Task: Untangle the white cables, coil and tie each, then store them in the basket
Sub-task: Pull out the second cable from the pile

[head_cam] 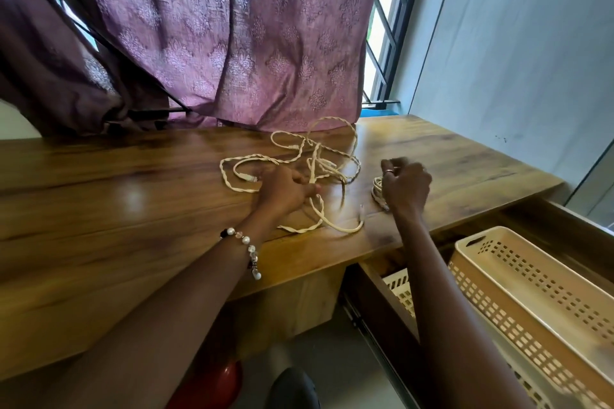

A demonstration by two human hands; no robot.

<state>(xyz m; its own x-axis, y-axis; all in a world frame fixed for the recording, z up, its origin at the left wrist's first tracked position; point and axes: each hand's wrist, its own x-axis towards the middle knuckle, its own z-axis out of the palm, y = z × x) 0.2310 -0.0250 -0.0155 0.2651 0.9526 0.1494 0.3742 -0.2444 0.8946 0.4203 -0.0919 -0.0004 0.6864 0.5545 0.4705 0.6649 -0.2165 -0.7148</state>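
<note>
Centrally, near the wooden desk's [133,209] back edge, tangled white cables [292,156] are pinched by the left hand [284,191]; a small coiled cable [378,188] is gripped by the right hand [407,188] toward the right edge.

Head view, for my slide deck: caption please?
Left hand grips tangled white cables; right hand holds a coil on desk.

Left hand [285,191] is pinching a strand of the tangled white cables [299,156] on the tabletop [116,196]; right hand [403,184] is gripping a small coiled cable [377,188]; basket [531,279] is sitting in the open drawer.
</note>
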